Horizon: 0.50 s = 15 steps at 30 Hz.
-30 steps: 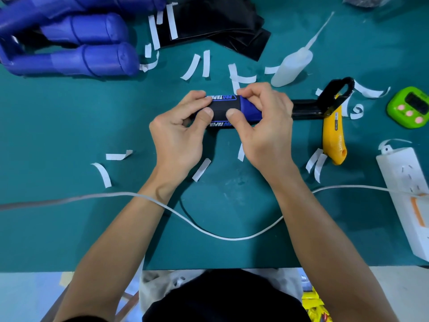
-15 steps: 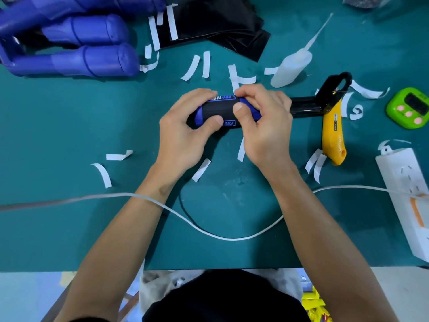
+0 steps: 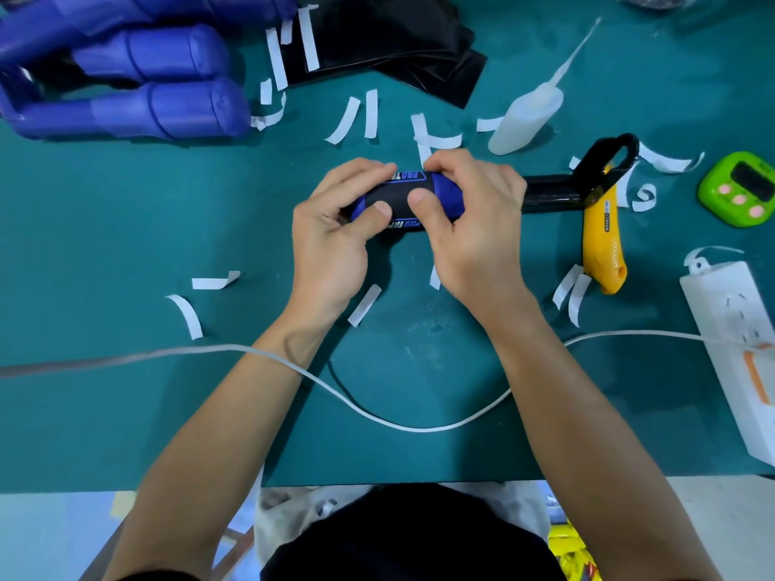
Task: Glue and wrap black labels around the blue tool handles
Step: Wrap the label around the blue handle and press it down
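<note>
Your work surface: a teal table mat (image 3: 126,211) with parts and tools on it.
At your far left lies a pile of blue handles (image 3: 167,106); beside it are black sheets (image 3: 398,39), apparently label stock. White paper strips (image 3: 360,306) are scattered across the mat. To your right lie a glue bottle (image 3: 524,119), a yellow utility knife (image 3: 602,245), a green timer (image 3: 740,188) and a white power strip (image 3: 738,341). A white cable (image 3: 377,417) crosses the near side.

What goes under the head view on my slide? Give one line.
Left hand and right hand hold a blue tool handle over the teal mat, thumbs pressing its black label.
</note>
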{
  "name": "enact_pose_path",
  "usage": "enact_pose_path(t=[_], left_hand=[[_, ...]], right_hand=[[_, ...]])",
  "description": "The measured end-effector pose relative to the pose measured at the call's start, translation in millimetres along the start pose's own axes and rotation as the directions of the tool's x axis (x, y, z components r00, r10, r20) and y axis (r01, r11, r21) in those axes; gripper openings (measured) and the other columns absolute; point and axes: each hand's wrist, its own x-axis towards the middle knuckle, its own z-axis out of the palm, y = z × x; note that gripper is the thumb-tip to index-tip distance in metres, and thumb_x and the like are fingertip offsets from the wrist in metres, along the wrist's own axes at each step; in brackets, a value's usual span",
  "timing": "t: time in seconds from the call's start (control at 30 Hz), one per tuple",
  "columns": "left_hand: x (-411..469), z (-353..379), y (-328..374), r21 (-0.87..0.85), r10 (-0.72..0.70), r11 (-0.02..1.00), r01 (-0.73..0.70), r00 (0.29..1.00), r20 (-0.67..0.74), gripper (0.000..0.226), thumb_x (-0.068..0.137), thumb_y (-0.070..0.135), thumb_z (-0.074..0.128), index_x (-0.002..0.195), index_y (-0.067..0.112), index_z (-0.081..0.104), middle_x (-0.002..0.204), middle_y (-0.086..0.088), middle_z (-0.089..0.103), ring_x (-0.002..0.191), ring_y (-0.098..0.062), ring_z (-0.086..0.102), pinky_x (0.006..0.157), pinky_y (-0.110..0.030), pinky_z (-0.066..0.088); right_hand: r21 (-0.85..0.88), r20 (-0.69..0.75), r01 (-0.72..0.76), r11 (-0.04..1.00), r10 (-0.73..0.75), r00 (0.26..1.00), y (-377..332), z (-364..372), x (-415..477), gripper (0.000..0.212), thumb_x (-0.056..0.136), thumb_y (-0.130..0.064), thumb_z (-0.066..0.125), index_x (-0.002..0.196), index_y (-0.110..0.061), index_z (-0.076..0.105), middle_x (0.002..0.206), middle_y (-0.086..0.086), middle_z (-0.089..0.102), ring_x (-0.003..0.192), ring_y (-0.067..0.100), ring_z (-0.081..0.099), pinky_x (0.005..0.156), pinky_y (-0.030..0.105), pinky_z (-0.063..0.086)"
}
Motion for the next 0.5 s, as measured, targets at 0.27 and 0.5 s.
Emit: enact_pose_path(t=[0.27,0.5], left_hand=[[1,1,-2,0.298,0.158,0.941,-0.161,0.987,0.034,0.028,0.099,-0.001,0.061,0.120,0.012,0.075,0.123,-0.006,0.064,0.118,-0.017,0.061,0.105,-0.038,0.049],[5,-1,-7,0.344,0.205,0.916,-0.208,0.978,0.047,0.022,0.104,0.005,0.060,0.120,0.007,0.076,0.122,-0.006,0.065,0.116,-0.019,0.063,0.102,-0.037,0.050]], right_hand=[[0.023,0.009,-0.067,0.997,0.067,0.998,2,-3,7,0.023,0.108,-0.021,0.053,0.112,-0.017,0.075,0.094,-0.011,0.063,0.101,-0.010,0.039,0.096,0.023,0.033],[0.194,0.145,-0.088,0.977,0.060,0.988,11,-23,4,0.022,0.086,-0.016,0.066,0.107,-0.022,0.067,0.121,-0.018,0.072,0.121,0.001,0.049,0.106,0.028,0.041]])
